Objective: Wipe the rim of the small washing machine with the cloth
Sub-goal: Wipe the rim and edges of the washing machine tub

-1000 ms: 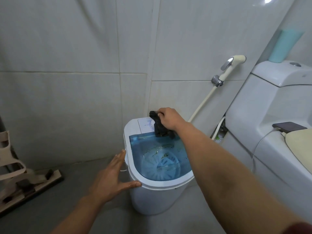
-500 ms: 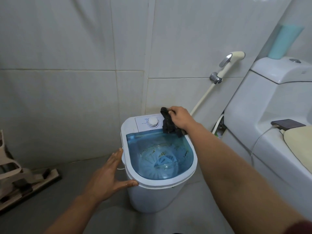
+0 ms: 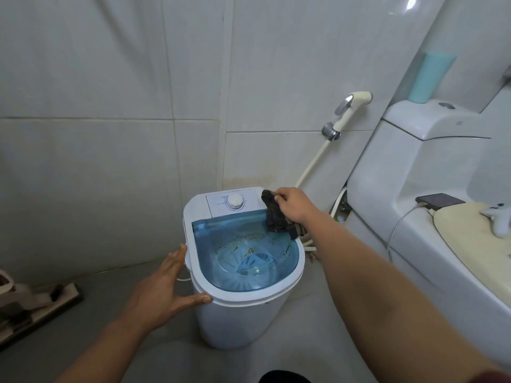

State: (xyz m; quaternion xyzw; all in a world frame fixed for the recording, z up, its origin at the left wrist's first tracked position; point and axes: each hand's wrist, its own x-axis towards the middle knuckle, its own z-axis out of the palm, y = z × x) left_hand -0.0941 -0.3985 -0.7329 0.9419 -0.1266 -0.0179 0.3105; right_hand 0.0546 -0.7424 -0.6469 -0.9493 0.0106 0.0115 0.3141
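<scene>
The small white washing machine (image 3: 243, 316) stands on the floor in the middle of the view, with a blue see-through lid and a white dial (image 3: 235, 201) on its back panel. My right hand (image 3: 293, 207) holds a dark cloth (image 3: 275, 217) pressed on the rim at the back right corner, just right of the dial panel. My left hand (image 3: 163, 288) lies flat against the machine's front left side, fingers spread, thumb on the rim.
A white toilet (image 3: 431, 189) stands close on the right, with a phone (image 3: 439, 201) and cable on it. A bidet sprayer (image 3: 349, 106) hangs on the tiled wall behind. A floor tool (image 3: 36, 302) lies at lower left.
My right hand has slid the cloth rightwards along the back of the machine, from over the dial to the back right corner, uncovering the dial. The left hand stays put.
</scene>
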